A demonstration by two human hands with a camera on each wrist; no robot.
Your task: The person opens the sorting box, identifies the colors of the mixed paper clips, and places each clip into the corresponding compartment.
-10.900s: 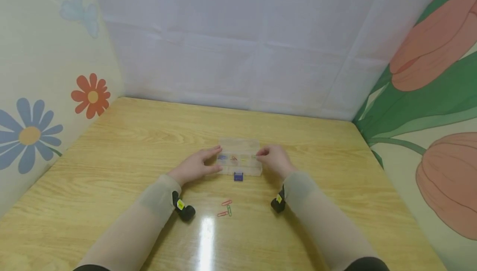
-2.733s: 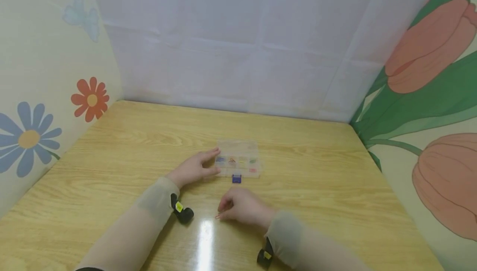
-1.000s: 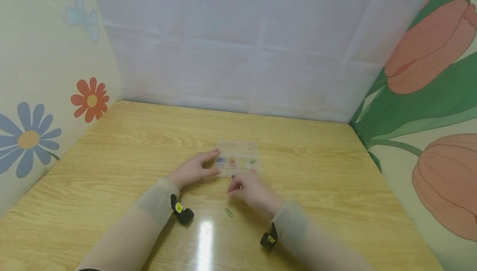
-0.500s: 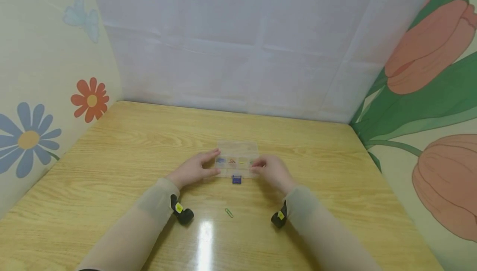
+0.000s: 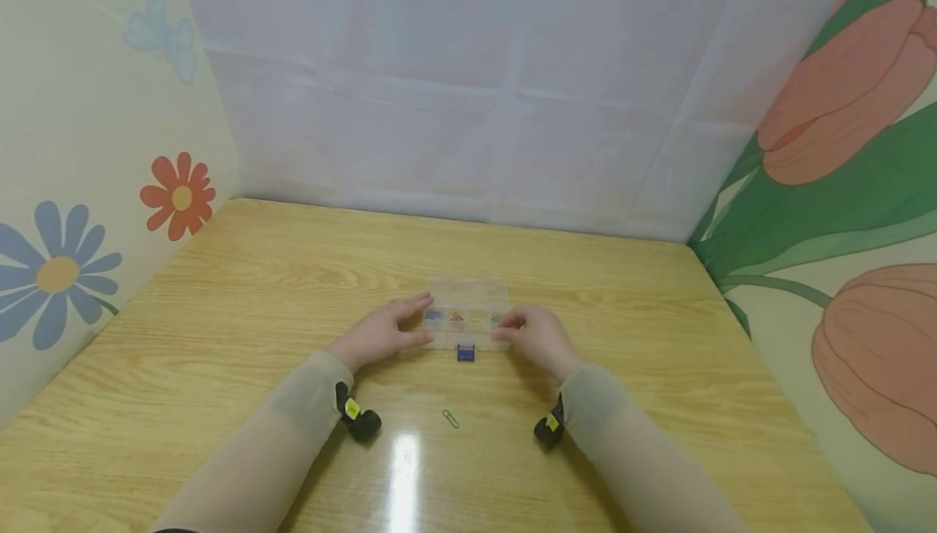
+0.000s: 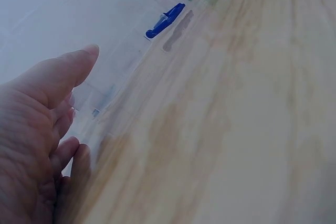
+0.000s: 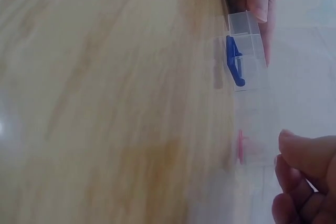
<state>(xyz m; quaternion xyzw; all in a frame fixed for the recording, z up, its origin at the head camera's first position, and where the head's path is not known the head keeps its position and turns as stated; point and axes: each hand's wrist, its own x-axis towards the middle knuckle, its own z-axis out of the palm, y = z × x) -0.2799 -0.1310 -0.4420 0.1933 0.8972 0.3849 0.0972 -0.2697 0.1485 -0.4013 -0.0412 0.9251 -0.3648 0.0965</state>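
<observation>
A clear plastic compartment box (image 5: 479, 338) lies with its lid raised at the back and a blue latch (image 5: 465, 353) at the front. Small blue, red, yellow and green items sit along its back row. My left hand (image 5: 384, 329) rests at the box's left end, thumb and fingers spread and fairly straight. My right hand (image 5: 540, 339) has its fingers bent over the right end; whether a clip is between the fingertips is unclear. Pink paper clips (image 7: 241, 146) show through the front wall near the right hand. One green paper clip (image 5: 450, 419) lies on the table before the box.
The wood-grain table (image 5: 307, 264) carries a bright light reflection (image 5: 404, 476) near its front. A white cloth (image 5: 468, 110) hangs behind, and printed flower panels (image 5: 864, 273) stand at both sides. A black wrist camera (image 5: 362, 423) sits at the left wrist.
Two red paper clips have gone from the table since the oldest frame; one green clip stays. My right hand went from the front of the table to the box's right end. The left hand stayed.
</observation>
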